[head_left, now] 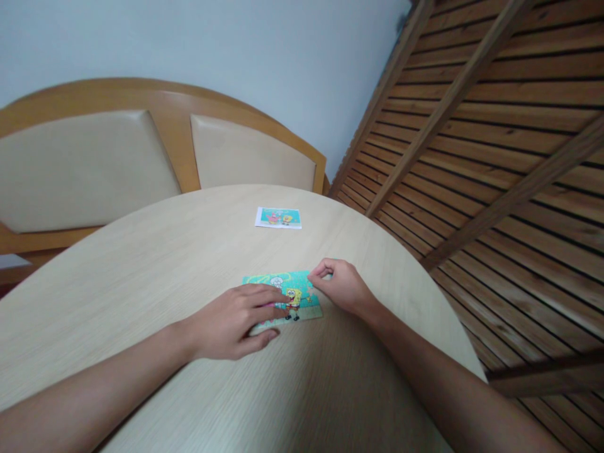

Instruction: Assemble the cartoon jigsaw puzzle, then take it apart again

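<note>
Bare forearms [101, 390] reach over a pale wooden bench [184, 251], where a cartoon picture [306, 302] lies flat, partly beneath the left hand [240, 314], its fingers loosely spread. At the upper right corner, the right hand [342, 284] has thumb and forefinger pressed together; whether they pinch the edge cannot be told. A pull there against the left hand's weight could bend or tear the picture; too light a left touch could let it skid. A second card [280, 218] lies well apart, toward the bench's far edge.

on table [198, 251], puzzle [295, 301] before paper sheet [278, 218]
</note>
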`<state>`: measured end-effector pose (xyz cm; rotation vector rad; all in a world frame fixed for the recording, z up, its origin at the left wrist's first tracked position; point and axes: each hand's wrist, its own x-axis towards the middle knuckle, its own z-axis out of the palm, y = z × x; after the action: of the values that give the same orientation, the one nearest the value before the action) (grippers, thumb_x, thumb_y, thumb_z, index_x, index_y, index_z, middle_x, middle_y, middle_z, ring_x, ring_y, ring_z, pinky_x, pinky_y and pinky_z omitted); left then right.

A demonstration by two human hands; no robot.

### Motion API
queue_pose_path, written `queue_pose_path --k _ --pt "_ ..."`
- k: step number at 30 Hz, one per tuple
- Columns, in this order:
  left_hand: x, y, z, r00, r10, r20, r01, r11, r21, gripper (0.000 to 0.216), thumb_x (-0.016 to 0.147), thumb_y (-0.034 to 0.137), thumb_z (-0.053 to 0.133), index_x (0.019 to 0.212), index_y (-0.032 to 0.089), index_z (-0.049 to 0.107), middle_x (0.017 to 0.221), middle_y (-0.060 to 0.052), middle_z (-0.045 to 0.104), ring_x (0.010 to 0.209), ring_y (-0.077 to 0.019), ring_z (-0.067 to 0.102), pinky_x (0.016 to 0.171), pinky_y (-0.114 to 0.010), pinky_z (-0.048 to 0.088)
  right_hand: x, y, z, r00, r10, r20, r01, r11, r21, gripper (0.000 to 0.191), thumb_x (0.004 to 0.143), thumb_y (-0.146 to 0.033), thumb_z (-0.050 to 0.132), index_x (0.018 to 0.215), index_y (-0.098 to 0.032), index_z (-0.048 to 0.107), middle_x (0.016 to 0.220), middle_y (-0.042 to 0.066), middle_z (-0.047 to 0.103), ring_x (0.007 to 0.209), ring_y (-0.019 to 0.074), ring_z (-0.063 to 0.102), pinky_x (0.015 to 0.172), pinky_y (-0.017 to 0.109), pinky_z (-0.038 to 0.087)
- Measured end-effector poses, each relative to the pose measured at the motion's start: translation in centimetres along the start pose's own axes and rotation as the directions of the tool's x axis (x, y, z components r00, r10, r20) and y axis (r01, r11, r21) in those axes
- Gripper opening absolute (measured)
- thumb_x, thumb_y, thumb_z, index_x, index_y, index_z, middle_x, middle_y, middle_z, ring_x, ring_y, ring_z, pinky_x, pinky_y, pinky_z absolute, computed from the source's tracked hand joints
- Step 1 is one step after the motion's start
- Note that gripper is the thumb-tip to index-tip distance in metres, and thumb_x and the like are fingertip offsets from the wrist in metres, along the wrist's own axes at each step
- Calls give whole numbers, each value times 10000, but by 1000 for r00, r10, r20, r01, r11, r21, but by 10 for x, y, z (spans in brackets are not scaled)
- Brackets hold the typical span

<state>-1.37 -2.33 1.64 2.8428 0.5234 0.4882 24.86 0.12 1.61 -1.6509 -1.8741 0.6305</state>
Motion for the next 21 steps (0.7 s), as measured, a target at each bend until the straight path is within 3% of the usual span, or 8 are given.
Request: queue_pose_path --k 9,15,21 --pt "1 2 -1 1000 -1 -1 1 1000 2 380 962 303 538 1329 222 594 1352 -102 628 1228 -259 607 1087 -456 488 -1 -4 -2 1000 -26 -3 26 994 -108 91 805 -252 666 750 -218 730 805 10 770 823 193 697 792 318 457" --pt "0 1 -1 1000 -2 2 2 1000 8 387 965 302 534 1340 219 587 1357 -104 625 1234 -263 603 1090 -457 484 1 5 -9 981 -186 55 192 969 -153 81 824 -241 682 828 -249 763 865 9 764 973 233 635 895 368 415" --pt "0 1 0 1000 -13 11 13 1000 -2 377 965 304 540 1330 229 593 1355 -96 624 1232 -257 602 1096 -460 479 2 6 -14 966 -239 95 254 944 -211 98 841 -249 685 851 -270 780 926 25 760 996 243 623 919 406 402"
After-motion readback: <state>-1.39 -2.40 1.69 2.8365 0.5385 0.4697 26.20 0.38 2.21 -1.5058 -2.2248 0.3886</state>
